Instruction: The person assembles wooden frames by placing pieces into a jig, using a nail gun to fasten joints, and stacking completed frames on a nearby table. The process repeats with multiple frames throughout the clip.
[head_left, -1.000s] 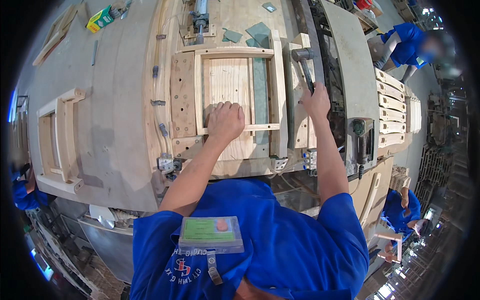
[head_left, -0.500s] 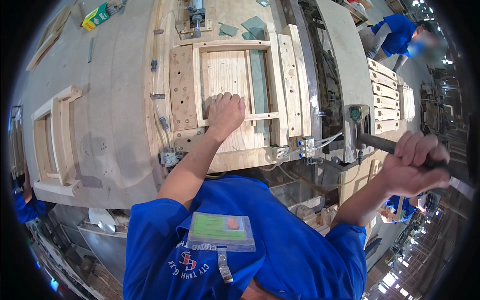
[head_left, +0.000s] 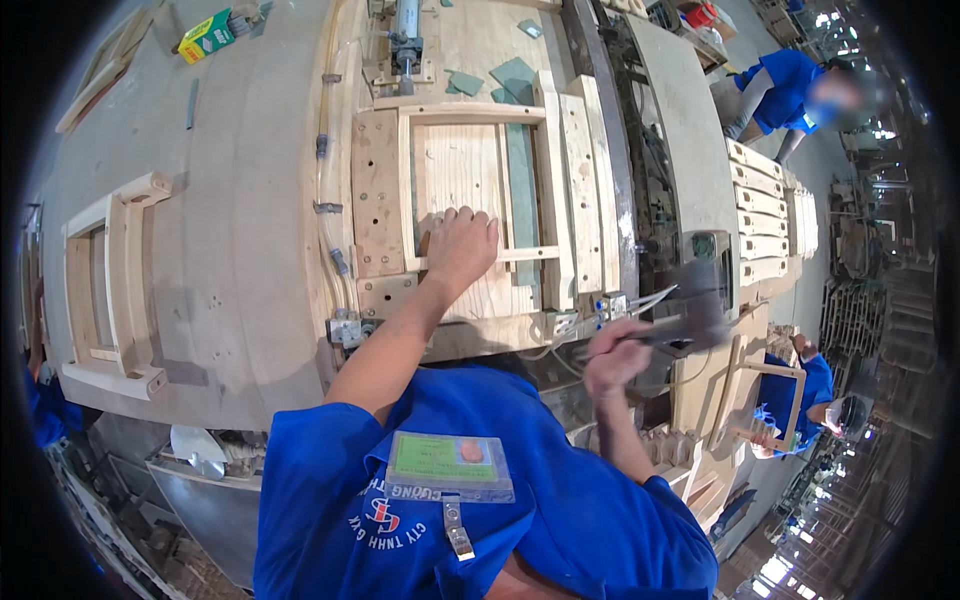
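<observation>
A pale wooden frame (head_left: 408,180) lies in the jig on the bench in front of me. My left hand (head_left: 463,245) is closed over the frame's near rail, its fingers curled. Off to the right of the jig, my right hand (head_left: 618,358) grips the handle of a hammer. The dark hammer head (head_left: 703,305) is smeared by motion and apart from the frame. Beneath the frame, a wooden board (head_left: 455,165) and a green strip (head_left: 521,175) show.
A pneumatic cylinder (head_left: 407,38) stands behind the jig, with air hoses (head_left: 322,185) along its left. Another assembled frame (head_left: 120,290) rests at left. Co-workers (head_left: 785,95) work at right, near stacked slats (head_left: 757,210). A green-yellow box (head_left: 207,36) sits far left.
My right hand has swung the hammer inward to the left, its head now pointing right. The left hand stays on the frame. The whole view has shifted slightly.
</observation>
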